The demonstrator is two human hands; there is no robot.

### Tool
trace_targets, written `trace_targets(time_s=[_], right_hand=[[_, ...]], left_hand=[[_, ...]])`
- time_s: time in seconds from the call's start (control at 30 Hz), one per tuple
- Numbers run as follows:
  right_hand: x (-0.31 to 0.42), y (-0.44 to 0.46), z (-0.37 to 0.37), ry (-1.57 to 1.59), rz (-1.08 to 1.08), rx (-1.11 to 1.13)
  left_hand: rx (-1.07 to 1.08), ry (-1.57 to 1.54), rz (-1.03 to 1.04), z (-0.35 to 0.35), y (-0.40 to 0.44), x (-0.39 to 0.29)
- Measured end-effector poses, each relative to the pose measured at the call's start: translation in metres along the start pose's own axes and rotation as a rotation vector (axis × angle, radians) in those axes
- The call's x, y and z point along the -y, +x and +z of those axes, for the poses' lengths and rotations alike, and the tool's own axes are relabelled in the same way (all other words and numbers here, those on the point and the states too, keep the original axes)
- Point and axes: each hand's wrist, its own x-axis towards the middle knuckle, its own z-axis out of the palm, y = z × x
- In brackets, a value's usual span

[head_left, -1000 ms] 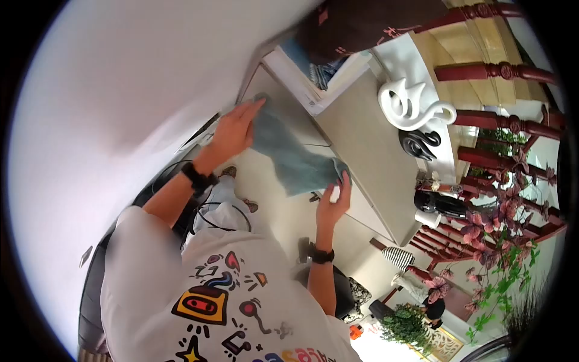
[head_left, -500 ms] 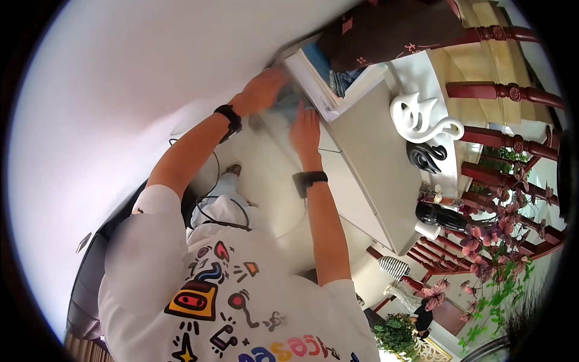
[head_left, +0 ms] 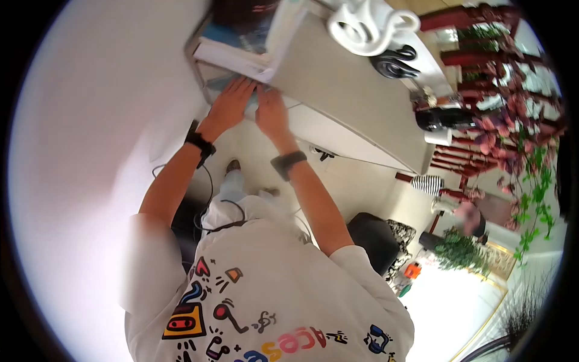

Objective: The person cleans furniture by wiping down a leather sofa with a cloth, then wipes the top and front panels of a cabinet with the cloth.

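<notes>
My left hand (head_left: 230,105) lies with fingers stretched out and close together on the inner corner of a grey-topped cabinet, beside a box of books. Under and beside its fingers shows a blue-grey cloth (head_left: 218,82). My right hand (head_left: 273,114) is at the cabinet's front edge, its fingers bent. A bit of the bluish cloth shows between the two hands, but what the right fingers hold is mostly hidden. The white box (head_left: 232,60) stands just beyond both hands, with blue and dark items in it. Both wrists wear black bands.
The grey cabinet top (head_left: 338,90) runs off to the right. On it stand a white swan figure (head_left: 368,30), a black swan figure (head_left: 395,62) and a black vase (head_left: 443,119). Dark red railings (head_left: 482,57) line the far side. A white wall (head_left: 90,120) is close on the left.
My view has turned, so cabinet, box and figures sit further up and left. The hands have shifted along the front edge and come closer together, with the left hand now flatter.
</notes>
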Motion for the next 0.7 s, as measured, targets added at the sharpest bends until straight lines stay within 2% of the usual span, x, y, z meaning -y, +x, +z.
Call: trace_targets(time_s=[0.1,0.23,0.33,0.47,0.6,0.7], right_hand=[[-0.018,-0.022,-0.013,-0.033,0.023,-0.077],[-0.035,-0.055,-0.033,-0.005,0.225,-0.026],[-0.057,-0.081,-0.043,0.044,0.357,-0.078],[-0.088,-0.113,-0.055,-0.023,0.431,-0.11],[-0.124,-0.152,-0.072,-0.042,0.492,-0.146],[-0.16,-0.18,-0.081,-0.065,0.505,-0.222]], left_hand=[[0.045,-0.069,0.041,0.003,0.011,-0.025],[0.132,-0.107,0.132,0.003,0.033,-0.063],[0.165,-0.11,0.225,0.018,0.047,-0.092],[0.148,-0.139,0.304,0.045,0.063,-0.137],[0.238,-0.146,0.336,0.078,0.08,-0.18],[0.201,-0.161,0.381,0.096,0.095,-0.218]])
